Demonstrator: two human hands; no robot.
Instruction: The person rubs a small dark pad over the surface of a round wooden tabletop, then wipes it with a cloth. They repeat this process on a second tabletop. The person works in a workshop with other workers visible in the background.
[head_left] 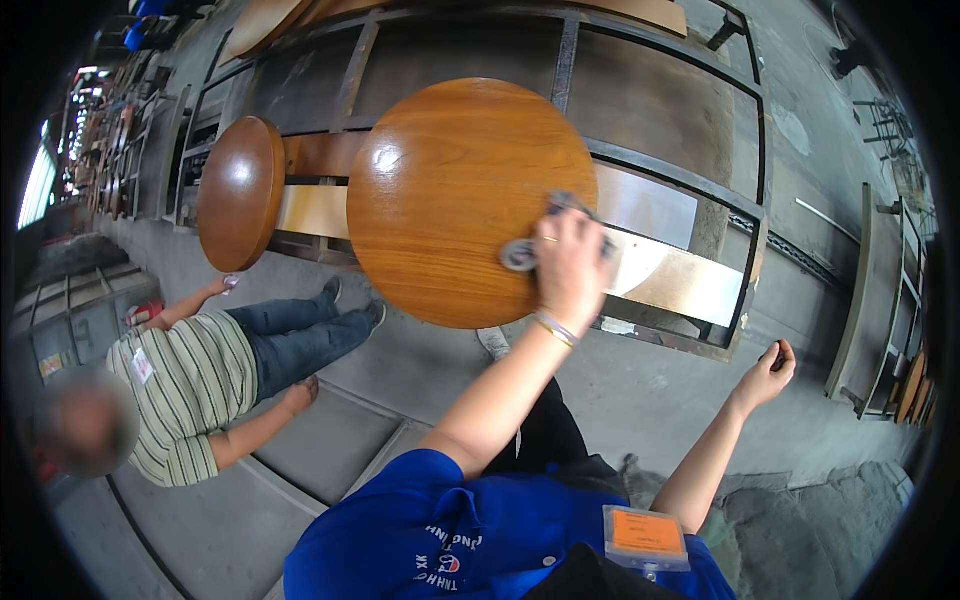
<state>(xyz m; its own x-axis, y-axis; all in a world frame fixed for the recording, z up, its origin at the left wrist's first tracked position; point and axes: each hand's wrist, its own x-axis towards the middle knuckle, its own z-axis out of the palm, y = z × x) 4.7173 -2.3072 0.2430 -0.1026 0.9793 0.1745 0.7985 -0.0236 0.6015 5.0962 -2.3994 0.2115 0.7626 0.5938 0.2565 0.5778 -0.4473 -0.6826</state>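
A round wooden tabletop point(450, 190) with a glossy orange-brown surface lies on the metal frame in front of me. My left hand point(572, 262) rests near its right edge, fingers closed over a bunched grey rag point(518, 256) that presses on the wood. A yellowish band circles that wrist. Off to the right, away from the tabletop, hangs my right hand point(767, 376) with its fingers curled in. A dark spot shows inside those fingers, and I cannot make out whether it is an object or shadow.
A smaller, darker round top point(240, 195) stands on the rack's left side. The metal rack point(670, 170) carries light boards point(690, 280). At left a person in a striped shirt point(190, 390) stands close to the rack. Another frame point(862, 300) stands at far right.
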